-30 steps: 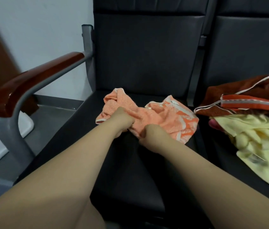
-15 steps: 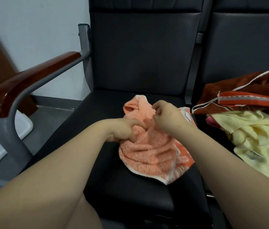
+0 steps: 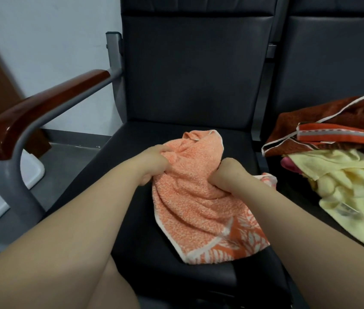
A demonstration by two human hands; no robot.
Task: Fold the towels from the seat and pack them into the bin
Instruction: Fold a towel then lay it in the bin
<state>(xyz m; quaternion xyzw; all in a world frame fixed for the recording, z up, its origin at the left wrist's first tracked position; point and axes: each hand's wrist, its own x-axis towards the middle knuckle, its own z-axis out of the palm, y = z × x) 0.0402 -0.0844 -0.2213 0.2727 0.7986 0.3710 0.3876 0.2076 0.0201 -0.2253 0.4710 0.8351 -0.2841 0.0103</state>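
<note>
An orange towel (image 3: 199, 201) with a white leaf pattern lies bunched on the dark seat (image 3: 114, 166). My left hand (image 3: 154, 162) grips its upper left part with curled fingers. My right hand (image 3: 225, 175) grips its right side in a fist. The towel's lower end drapes toward the seat's front edge. On the neighbouring seat to the right lie a yellow towel (image 3: 350, 192) and a brown towel with an orange stripe (image 3: 333, 128). A white bin (image 3: 31, 172) shows partly at the far left, beyond the armrest.
A wooden armrest (image 3: 36, 110) on a grey metal frame stands left of the seat. The dark seat back (image 3: 194, 68) rises behind the towel. A grey floor and a pale wall lie at the left.
My hands have shifted their hold on the orange towel and moved apart. My right hand has dropped from the towel's top to its right side. The towel has spread further toward the seat's front edge.
</note>
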